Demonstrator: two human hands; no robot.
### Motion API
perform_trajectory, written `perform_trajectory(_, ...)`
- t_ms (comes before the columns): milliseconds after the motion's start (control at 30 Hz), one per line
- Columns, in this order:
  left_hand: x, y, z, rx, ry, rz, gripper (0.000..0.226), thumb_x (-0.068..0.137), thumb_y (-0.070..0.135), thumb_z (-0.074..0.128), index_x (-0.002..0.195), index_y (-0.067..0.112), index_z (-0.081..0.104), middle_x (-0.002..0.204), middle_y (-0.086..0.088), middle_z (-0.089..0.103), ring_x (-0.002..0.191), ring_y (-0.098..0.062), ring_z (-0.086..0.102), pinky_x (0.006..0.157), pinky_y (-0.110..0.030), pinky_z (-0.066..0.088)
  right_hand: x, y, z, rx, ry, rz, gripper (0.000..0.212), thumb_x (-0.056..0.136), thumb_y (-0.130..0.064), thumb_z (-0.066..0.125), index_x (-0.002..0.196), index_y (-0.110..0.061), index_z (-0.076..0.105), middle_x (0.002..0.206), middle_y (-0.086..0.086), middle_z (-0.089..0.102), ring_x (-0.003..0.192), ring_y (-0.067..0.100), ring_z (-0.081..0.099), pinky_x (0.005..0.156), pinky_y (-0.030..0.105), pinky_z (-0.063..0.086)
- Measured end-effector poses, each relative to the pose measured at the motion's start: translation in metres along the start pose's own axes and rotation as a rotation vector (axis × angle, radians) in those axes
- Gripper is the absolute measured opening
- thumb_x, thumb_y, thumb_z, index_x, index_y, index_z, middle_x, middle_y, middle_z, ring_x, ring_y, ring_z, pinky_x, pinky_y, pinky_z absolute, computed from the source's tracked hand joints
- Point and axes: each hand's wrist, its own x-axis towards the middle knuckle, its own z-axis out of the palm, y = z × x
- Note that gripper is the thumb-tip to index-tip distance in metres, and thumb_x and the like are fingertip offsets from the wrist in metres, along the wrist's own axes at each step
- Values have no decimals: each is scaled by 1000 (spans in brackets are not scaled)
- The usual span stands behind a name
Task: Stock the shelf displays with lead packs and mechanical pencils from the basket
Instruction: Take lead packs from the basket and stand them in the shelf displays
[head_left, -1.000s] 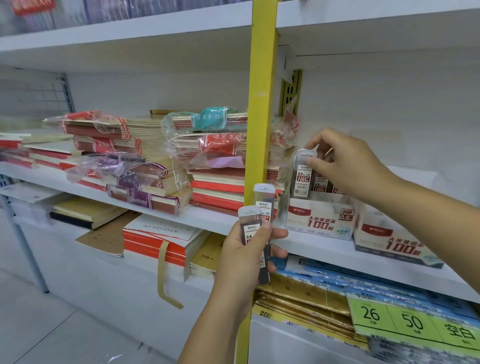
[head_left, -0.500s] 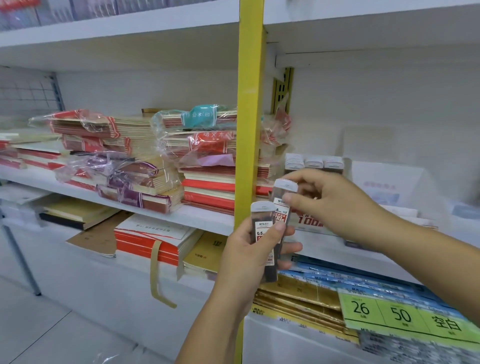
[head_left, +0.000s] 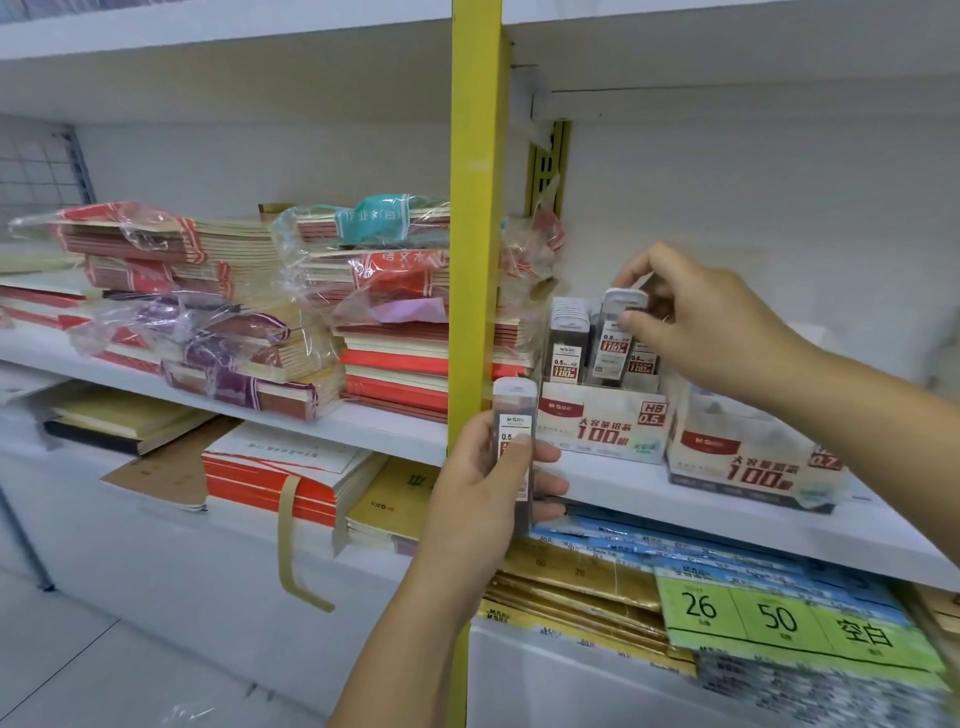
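So the white middle shelf (head_left: 363, 426) is running right across, with a yellow upright (head_left: 475, 208) standing in front of it. Out at 9 o'clock from that post the plastic-wrapped notebook stacks (head_left: 218, 312) are sitting piled on the board, and a red-and-cream stack (head_left: 395, 374) is lying right by the post. At 3 o'clock the 0.5 display box (head_left: 602, 426) is standing near the front edge with the 0.7 display box (head_left: 748, 467) sitting just beside it, and down at 6 o'clock the lower shelf (head_left: 130, 530) is carrying a red-edged paper stack (head_left: 270, 478), gold packs (head_left: 571, 587) and blue packs (head_left: 675, 551).
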Motion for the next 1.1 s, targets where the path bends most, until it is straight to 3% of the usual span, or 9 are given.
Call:
perform_trajectory(133, 0, -3, 0, 53, 1, 29, 19, 102, 25, 53, 108, 38, 67, 94, 2, 76, 81, -10, 73, 64, -18, 57, 6, 8, 8, -18, -60, 39, 15, 89, -29, 65, 99, -33, 55, 87, -14, 62, 82, 4, 60, 69, 29, 50)
perform_trajectory(267, 0, -3, 2, 72, 1, 39, 20, 103, 27, 51, 115, 37, 63, 95, 4, 75, 77, -9, 70, 64, -19, 56, 13, 13, 14, -198, -16, -46, 9, 89, -37, 63, 95, -30, 62, 85, -15, 53, 94, 13, 46, 70, 29, 35)
perform_trajectory(400, 2, -3, 5, 74, -6, 17, 17, 104, 26, 49, 115, 33, 59, 96, 5, 75, 75, -6, 67, 65, -18, 55, 16, 14, 16, -365, 64, -40, 23, 89, -41, 63, 108, -28, 67, 89, -8, 45, 97, 12, 35, 71, 31, 32)
perform_trajectory(500, 2, -4, 4, 54, -17, -6, 16, 104, 22, 49, 115, 27, 59, 98, 4, 76, 77, -8, 67, 67, -19, 55, 9, 8, 15, -429, 112, -62, 29, 91, -34, 61, 118, -23, 65, 93, -7, 44, 102, 16, 39, 73, 30, 31)
perform_trajectory(600, 3, -3, 5, 51, -25, 29, 15, 103, 21, 51, 113, 27, 62, 98, 3, 76, 81, -9, 70, 68, -20, 56, -10, -8, 11, -233, 142, -89, 26, 91, -38, 53, 109, -28, 68, 92, -13, 57, 92, 7, 45, 72, 25, 35)
perform_trajectory(733, 4, -2, 10, 68, -61, 73, 16, 102, 21, 54, 111, 27, 65, 95, 5, 77, 87, -10, 73, 68, -19, 57, -33, -36, 14, 267, -168, -28, 22, 88, -42, 59, 108, -46, 64, 90, -26, 65, 89, -11, 57, 71, 4, 43)
perform_trajectory(833, 4, -6, 18, 97, -45, 82, 16, 99, 22, 59, 111, 30, 67, 98, 8, 77, 92, -8, 73, 71, -19, 58, -34, -35, 13, 298, -245, 5, 16, 88, -29, 68, 98, -42, 67, 84, -17, 70, 79, -5, 63, 68, 11, 48)
perform_trajectory(967, 7, -14, 21, 480, 136, 297, 31, 96, 34, 63, 120, 52, 54, 117, 34, 55, 113, 10, 52, 84, -6, 48, -22, -16, -13, 403, 81, 93, 16, 87, -25, 68, 99, -35, 64, 86, -7, 71, 73, 4, 66, 56, 9, 46)
perform_trajectory(1100, 9, -23, 23, 765, 126, 354, 52, 101, 33, 53, 150, 39, 36, 144, 24, 35, 131, 6, 34, 84, 10, 30, -11, -7, -27, 198, 213, -16, 18, 89, -28, 67, 103, -33, 58, 88, -17, 68, 73, -6, 57, 64, 2, 40)
